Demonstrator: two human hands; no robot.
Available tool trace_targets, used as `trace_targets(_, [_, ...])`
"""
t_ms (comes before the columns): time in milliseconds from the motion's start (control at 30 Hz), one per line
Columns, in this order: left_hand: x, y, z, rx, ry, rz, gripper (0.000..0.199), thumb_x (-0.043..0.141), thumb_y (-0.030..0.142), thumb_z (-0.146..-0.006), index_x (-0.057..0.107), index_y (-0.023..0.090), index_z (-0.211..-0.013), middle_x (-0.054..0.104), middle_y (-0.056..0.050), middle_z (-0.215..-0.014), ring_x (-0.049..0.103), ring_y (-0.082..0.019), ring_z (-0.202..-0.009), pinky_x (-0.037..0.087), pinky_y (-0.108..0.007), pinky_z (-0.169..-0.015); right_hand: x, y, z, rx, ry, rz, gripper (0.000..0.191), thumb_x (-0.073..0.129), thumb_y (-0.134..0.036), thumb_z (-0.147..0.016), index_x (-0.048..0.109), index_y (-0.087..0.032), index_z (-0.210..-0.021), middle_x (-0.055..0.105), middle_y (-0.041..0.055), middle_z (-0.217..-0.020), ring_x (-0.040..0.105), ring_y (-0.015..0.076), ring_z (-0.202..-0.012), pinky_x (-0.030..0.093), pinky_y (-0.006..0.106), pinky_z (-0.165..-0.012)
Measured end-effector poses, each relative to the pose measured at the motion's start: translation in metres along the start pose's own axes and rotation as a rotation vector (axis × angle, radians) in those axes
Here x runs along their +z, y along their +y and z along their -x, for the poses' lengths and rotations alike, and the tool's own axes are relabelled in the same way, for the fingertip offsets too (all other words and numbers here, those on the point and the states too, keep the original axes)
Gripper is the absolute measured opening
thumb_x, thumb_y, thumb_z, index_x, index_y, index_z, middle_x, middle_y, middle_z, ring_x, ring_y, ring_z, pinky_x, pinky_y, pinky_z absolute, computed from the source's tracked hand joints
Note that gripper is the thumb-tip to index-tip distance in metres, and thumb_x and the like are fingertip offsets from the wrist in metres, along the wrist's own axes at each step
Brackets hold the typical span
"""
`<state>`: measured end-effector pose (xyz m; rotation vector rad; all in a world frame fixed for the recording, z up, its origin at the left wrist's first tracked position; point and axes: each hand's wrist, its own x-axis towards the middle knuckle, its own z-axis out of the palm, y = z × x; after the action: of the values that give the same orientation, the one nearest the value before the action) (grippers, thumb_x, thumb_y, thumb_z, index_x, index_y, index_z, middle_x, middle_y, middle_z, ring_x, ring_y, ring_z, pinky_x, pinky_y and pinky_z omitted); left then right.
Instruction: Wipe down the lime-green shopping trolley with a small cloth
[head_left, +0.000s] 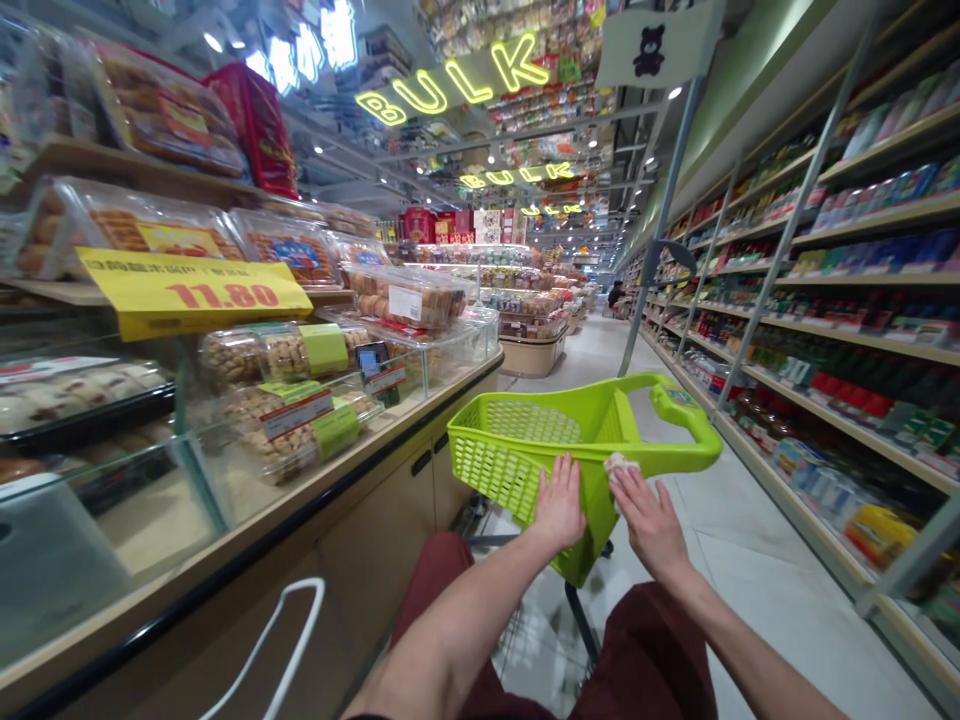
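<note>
A lime-green shopping cart (510, 425) with a perforated basket stands right in front of my knees, its handle toward the right. My left hand (559, 505) lies flat against the near side of the basket, fingers extended. Under the fingertips of my right hand (649, 520) is a crumpled white wipe (621, 468), pressed against the cart's side just below the rim by the handle. A grey pole rises behind the cart, with a small bear flag (649, 50) at its top.
On the left runs a glass-edged display counter (405, 430) with packaged baked goods and a yellow price sign (195, 290). Stocked shelves (847, 330) line the right side. The tiled aisle (592, 350) leads back between them. A white bent frame (300, 630) is at lower left.
</note>
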<state>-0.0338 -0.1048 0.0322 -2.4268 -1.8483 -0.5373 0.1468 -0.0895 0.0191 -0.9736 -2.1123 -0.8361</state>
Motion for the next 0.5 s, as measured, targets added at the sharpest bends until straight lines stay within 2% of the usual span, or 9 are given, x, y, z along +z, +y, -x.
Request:
trace_targets(67, [0.001,-0.003,0.001,-0.006,-0.003,-0.003,0.078,0.042,0.033,-0.073,0.009,0.007,-0.139,0.003,-0.011,-0.148,-0.002,-0.023,-0.135,0.010,-0.046,-0.109,0.011,-0.012,0.020,-0.070,-0.042,-0.007,0.046,0.033,-0.004,-0.079,0.052,-0.020,-0.118,0.050,0.0068,-0.128,0.030,0.0181,-0.129,0.024,0.044,-0.102])
trace_targets(133, [0.001,-0.006,0.001,-0.014,0.001,-0.004,0.078,0.042,0.033,-0.073,0.010,0.007,-0.138,0.003,-0.011,-0.148,-0.002,-0.023,-0.135,0.011,-0.046,-0.109,0.010,-0.016,0.024,-0.104,-0.058,-0.011,0.049,0.032,-0.003,-0.079,0.052,-0.021,-0.119,0.050,0.0065,-0.128,0.029,0.0174,-0.129,0.025,0.043,-0.102])
trace_targets(200, [0.001,-0.007,0.000,-0.023,0.004,-0.005,0.078,0.042,0.033,-0.073,0.010,0.007,-0.138,0.003,-0.011,-0.148,-0.001,-0.023,-0.135,0.011,-0.046,-0.109,-0.002,-0.011,0.010,-0.072,-0.034,-0.012,0.046,0.034,-0.005,-0.080,0.051,-0.021,-0.120,0.050,0.0071,-0.128,0.030,0.0181,-0.129,0.024,0.044,-0.102])
trace_targets(367, [0.001,-0.006,-0.001,-0.067,-0.015,-0.019,0.078,0.042,0.033,-0.072,0.011,0.008,-0.139,0.005,-0.011,-0.148,0.001,-0.023,-0.135,0.010,-0.046,-0.109,-0.030,0.016,-0.040,0.109,0.074,0.023,0.039,0.039,-0.012,-0.082,0.052,-0.018,-0.119,0.047,0.0087,-0.131,0.032,0.0210,-0.127,0.019,0.045,-0.105])
trace_targets(433, [0.001,-0.004,-0.001,-0.071,-0.023,-0.027,0.077,0.042,0.033,-0.073,0.011,0.008,-0.139,0.004,-0.010,-0.148,0.001,-0.023,-0.135,0.010,-0.046,-0.109,-0.029,0.020,-0.042,0.101,0.062,0.036,0.039,0.039,-0.011,-0.082,0.053,-0.018,-0.118,0.048,0.0084,-0.130,0.033,0.0211,-0.127,0.020,0.045,-0.104])
trace_targets(500, [0.000,-0.002,-0.001,-0.071,-0.036,-0.034,0.078,0.042,0.034,-0.073,0.010,0.008,-0.139,0.002,-0.010,-0.148,0.000,-0.024,-0.135,0.011,-0.046,-0.109,-0.020,0.017,-0.032,0.072,0.037,0.041,0.039,0.040,-0.010,-0.081,0.054,-0.018,-0.116,0.049,0.0080,-0.129,0.033,0.0209,-0.127,0.021,0.045,-0.104])
